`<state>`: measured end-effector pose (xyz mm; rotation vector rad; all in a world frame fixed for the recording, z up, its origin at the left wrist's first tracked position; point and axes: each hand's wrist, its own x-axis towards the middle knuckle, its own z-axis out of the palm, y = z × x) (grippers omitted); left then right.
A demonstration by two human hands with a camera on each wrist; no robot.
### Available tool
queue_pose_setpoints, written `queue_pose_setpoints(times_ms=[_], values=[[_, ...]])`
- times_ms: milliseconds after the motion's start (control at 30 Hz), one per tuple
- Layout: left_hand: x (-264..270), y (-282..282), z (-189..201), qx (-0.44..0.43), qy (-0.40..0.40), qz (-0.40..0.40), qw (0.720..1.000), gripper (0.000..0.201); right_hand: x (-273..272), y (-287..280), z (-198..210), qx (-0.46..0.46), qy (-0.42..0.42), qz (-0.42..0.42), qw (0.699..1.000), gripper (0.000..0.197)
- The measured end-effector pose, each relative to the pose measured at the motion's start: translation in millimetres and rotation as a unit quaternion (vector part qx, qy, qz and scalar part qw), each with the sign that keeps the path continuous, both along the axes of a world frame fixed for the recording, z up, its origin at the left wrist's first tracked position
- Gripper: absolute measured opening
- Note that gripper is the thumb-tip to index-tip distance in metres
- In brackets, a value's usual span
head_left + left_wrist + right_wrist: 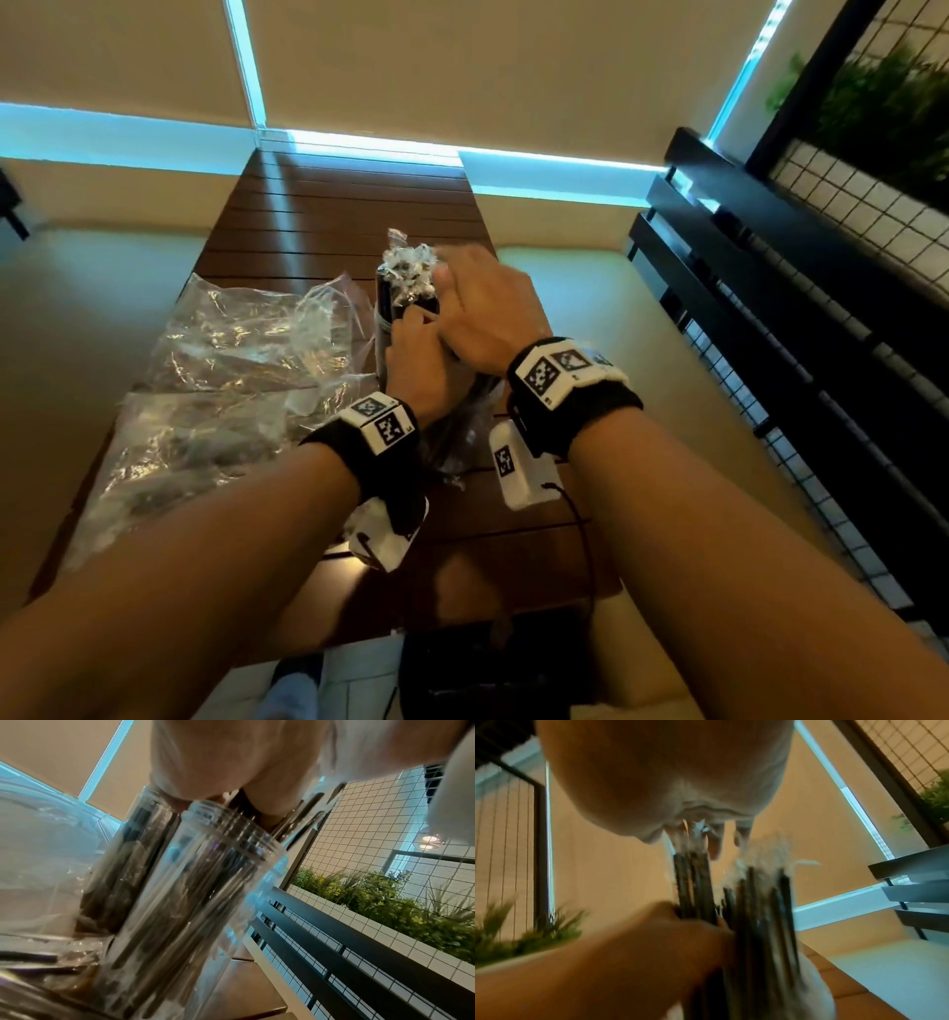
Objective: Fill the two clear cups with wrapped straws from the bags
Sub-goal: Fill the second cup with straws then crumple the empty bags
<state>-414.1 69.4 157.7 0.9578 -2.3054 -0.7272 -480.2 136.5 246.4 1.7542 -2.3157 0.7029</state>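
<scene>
Two clear cups stand side by side mid-table, the near cup (pixel 200 902) and the far cup (pixel 128 862), both packed with black wrapped straws (pixel 408 272). My left hand (pixel 416 354) grips a bundle of straws (pixel 693 882) low down, just above the near cup's rim. From above, my right hand (pixel 477 303) pinches the clear wrapper tips of that same bundle. A second bundle (pixel 757 912) stands upright beside it. My hands hide most of the cups in the head view.
Crumpled clear bags (pixel 246 329) lie on the left of the dark slatted table (pixel 349 205); another bag (pixel 179 447) lies nearer me. Some black straws (pixel 30 961) lie in plastic by the cups. A black railing with wire mesh (pixel 770 308) and plants runs along the right.
</scene>
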Motion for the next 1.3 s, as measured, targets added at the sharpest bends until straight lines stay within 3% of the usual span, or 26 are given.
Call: queue_pose_setpoints(times_ms=[100,233,367,433,567,667,700,767,833,900,1067,1167,1300], values=[[10.6,-4.8,3.2,-0.049,-0.076,-0.074,0.993,0.042,-5.2,7.8,-25.9,0.076,0.045,-0.016,0.996,0.040],[22.9,-8.6,6.6,0.082,0.030,-0.124,0.988,0.027,-7.0,7.7,-32.0,0.122,0.074,-0.037,0.989,0.054],[44.5,-12.9,18.1,0.163,0.027,-0.131,0.978,0.057,-8.5,5.5,-34.3,0.159,0.086,-0.037,0.983,0.062],[54.8,-18.4,22.2,0.182,0.014,-0.116,0.976,0.055,-6.2,5.7,-32.4,0.171,0.084,-0.049,0.980,0.063],[75.2,-31.6,28.8,0.119,-0.066,-0.077,0.988,0.026,10.4,4.5,-12.7,0.075,0.121,-0.068,0.988,0.057],[93.0,-43.0,33.0,0.077,-0.149,-0.055,0.984,0.018,40.4,-2.1,-3.9,-0.028,0.190,0.023,0.981,0.036],[100.2,-47.3,33.1,0.069,-0.189,-0.053,0.978,0.022,51.3,-5.1,-4.2,-0.024,0.194,0.071,0.978,0.029],[116.8,-56.6,30.0,0.039,-0.288,-0.043,0.956,0.039,72.9,-9.8,-7.5,0.102,0.181,0.140,0.968,0.021],[137.4,-65.5,20.5,0.016,-0.369,-0.015,0.929,0.061,85.9,-16.0,-23.1,0.261,0.164,0.143,0.941,0.022],[157.9,-71.1,7.7,0.035,-0.400,0.005,0.916,0.075,91.0,-19.0,-42.3,0.336,0.149,0.137,0.920,0.029],[194.7,-80.5,-22.0,0.107,-0.438,0.027,0.892,0.082,90.9,-34.5,-97.7,0.419,0.119,0.115,0.893,0.033],[206.2,-84.0,-30.8,0.154,-0.436,0.020,0.886,0.083,92.8,-49.2,-118.7,0.413,0.065,0.102,0.903,0.037],[212.6,-85.7,-37.8,0.156,-0.417,0.006,0.895,0.082,92.3,-70.0,-147.9,0.413,0.038,0.114,0.903,0.050]])
